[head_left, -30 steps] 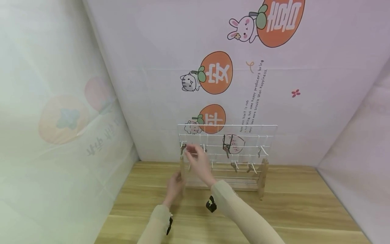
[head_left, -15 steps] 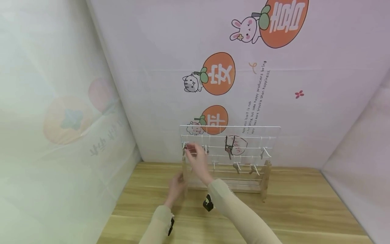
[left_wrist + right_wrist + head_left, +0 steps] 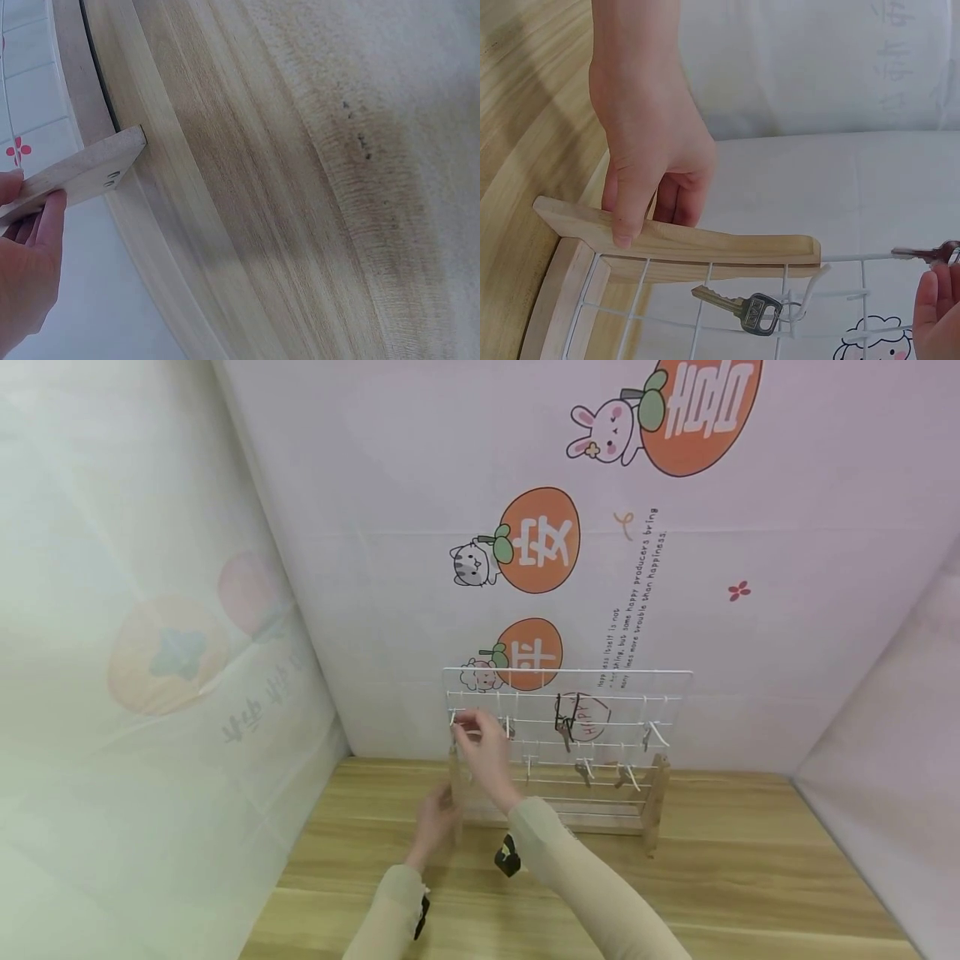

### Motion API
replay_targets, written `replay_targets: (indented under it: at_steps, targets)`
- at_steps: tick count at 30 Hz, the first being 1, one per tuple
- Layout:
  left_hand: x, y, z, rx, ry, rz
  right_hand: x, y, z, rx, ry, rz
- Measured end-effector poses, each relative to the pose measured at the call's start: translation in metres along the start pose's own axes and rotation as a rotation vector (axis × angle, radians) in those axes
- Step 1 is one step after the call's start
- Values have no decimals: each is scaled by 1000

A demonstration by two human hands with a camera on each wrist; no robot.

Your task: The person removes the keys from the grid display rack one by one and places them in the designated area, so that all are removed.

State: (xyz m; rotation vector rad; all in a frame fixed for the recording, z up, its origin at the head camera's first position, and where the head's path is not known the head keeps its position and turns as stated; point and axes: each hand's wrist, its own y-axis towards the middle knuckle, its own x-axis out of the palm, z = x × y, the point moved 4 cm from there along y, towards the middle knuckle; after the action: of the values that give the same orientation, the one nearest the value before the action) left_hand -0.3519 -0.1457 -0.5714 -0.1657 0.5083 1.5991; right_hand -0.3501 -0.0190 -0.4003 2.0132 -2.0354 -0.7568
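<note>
A white wire grid rack [image 3: 567, 671] with wooden side posts stands on the table. My left hand [image 3: 435, 821] grips its left post [image 3: 705, 244], thumb on one face and fingers behind, as the left wrist view also shows. At the rack's upper left corner, my right hand [image 3: 487, 756] pinches a dark key [image 3: 945, 252] by its head, close to a white hook; the right wrist view shows only the fingertips [image 3: 928, 296]. Whether that key touches the hook cannot be told. Below it, another key [image 3: 759, 313] hangs from a hook near the post.
Several more keys hang on the grid's hooks, among them one key [image 3: 564, 737] by a black wire piece [image 3: 558, 710] and one lower key [image 3: 583, 772]. The rack's right post [image 3: 655, 802] stands on the wooden table [image 3: 750, 852]. Printed cloth walls [image 3: 390, 593] surround the table.
My right hand has edged toward the upper left hook, and the key there is now mostly behind the fingers in the head view. My left hand stays on the post. The head view has shifted slightly.
</note>
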Motion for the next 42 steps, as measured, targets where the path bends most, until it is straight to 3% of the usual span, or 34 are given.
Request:
replay_targets:
  at_steps: [10,21,29,35,42]
  targets:
    - [0,-2,-3,40,-1,-7,2,-1,-1,-27,-3,41]
    - [-1,-5,0,25,-19,-5,1,-4,-1,-24,-15,29]
    - [-1,-5,0,18,-16,-16,-1,-9,-5,-83,-24,22]
    - [-1,-6,1,12,-54,-25,-2,-12,-8,-109,8,20]
    - [0,-4,-3,1,-30,-17,-7,-17,-10,-141,49,29]
